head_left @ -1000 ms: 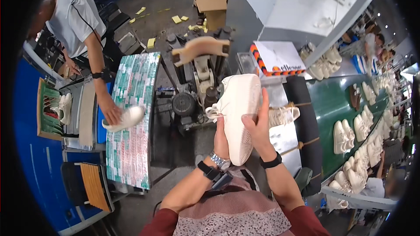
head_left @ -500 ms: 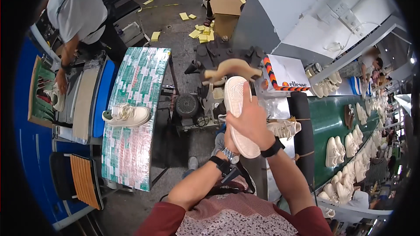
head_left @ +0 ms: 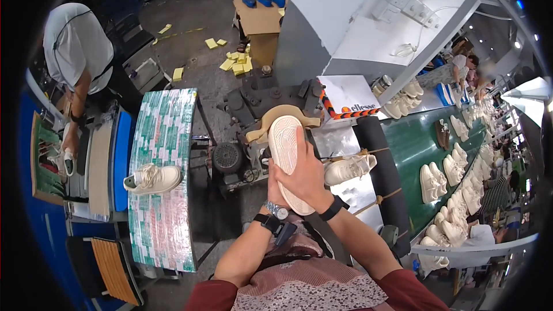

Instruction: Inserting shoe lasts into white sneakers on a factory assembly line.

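A cream sneaker point(head_left: 284, 138) is held sole outward in front of me, its toe end pointing away. My right hand point(head_left: 306, 174) is wrapped over the sole's right side, with the index finger stretched along it. My left hand point(head_left: 277, 189) grips the shoe from the left and underneath, its fingers largely hidden. The toe end overlaps a tan curved pad point(head_left: 259, 129) on a dark machine point(head_left: 239, 103); whether they touch I cannot tell. Beside my right hand, another cream sneaker point(head_left: 349, 170) lies on a silvery surface. A third sneaker point(head_left: 152, 178) sits on the taped bench to my left.
The bench point(head_left: 164, 224) is wrapped in green-white tape. A motor point(head_left: 226, 157) sits below the machine. A shoe box point(head_left: 348, 95) stands right of it, beside a green conveyor point(head_left: 403, 144) with several shoes. A co-worker point(head_left: 80, 46) bends over a rack at left; another person sits at a cardboard-topped table point(head_left: 259, 20).
My view has shifted, so the surroundings sit further left and mostly lower. Both hands still grip the sneaker, now overlapping the tan pad more centrally. The left co-worker's hand has moved.
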Motion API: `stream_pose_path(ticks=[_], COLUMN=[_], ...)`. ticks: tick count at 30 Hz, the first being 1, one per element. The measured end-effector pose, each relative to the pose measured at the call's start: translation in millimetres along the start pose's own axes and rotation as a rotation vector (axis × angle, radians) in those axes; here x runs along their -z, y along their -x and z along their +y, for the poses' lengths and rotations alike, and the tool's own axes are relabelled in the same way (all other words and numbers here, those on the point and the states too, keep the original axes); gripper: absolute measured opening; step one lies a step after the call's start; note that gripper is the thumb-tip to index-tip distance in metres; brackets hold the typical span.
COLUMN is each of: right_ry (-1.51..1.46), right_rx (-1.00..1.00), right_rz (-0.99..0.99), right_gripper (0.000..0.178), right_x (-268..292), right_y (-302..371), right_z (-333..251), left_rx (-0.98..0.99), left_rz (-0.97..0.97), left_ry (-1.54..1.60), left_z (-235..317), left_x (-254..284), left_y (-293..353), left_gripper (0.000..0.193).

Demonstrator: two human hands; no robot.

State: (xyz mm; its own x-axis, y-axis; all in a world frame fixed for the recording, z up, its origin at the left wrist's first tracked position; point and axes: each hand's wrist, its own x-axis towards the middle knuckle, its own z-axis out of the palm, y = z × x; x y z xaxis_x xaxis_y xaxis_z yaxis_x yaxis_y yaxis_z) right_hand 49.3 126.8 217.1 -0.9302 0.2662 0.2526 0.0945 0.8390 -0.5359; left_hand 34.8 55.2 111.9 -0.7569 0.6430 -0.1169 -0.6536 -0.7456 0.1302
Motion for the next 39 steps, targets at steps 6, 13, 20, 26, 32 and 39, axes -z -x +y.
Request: stream_pose_path(ticks=[6, 13, 20, 26, 32, 39], right_ry=[-0.019, -1.249, -1.851, -1.108, -0.137, -0.153], right_rx=[0.088, -0.342, -0.710, -0.316, -0.872, -1.342], right_rz=[0.160, 0.100, -0.470, 0.083, 0.837, 0.742], right_gripper=[0.107, 0.089, 0.071, 0.102, 0.084, 0.086], right_x=[-3.6, -6.1, -71.2, 32.5, 151.9, 118.3], right_y=[18.1, 104.4, 2.3, 100.6, 286.8, 461.6], right_z=[-2.6, 31.4, 16.6, 68.6, 213.8, 333.6], left_rx=[0.021, 0.337, 0.477, 0.446, 0.397, 0.402], left_rz=[-0.017, 0.118, 0.071, 0.056, -0.485, -0.483], left_ry=[-0.097, -0.247, -1.171, -1.488, -1.631, -2.746], left_z=[4.2, 60.1, 90.2, 0.9, -163.0, -274.3], left_x=[8.0, 43.9, 102.4, 95.3, -0.6, 9.4], left_y=[9.4, 96.0, 158.9, 101.4, -40.8, -135.3], left_gripper=[0.076, 0.078, 0.060, 0.058, 0.095, 0.103])
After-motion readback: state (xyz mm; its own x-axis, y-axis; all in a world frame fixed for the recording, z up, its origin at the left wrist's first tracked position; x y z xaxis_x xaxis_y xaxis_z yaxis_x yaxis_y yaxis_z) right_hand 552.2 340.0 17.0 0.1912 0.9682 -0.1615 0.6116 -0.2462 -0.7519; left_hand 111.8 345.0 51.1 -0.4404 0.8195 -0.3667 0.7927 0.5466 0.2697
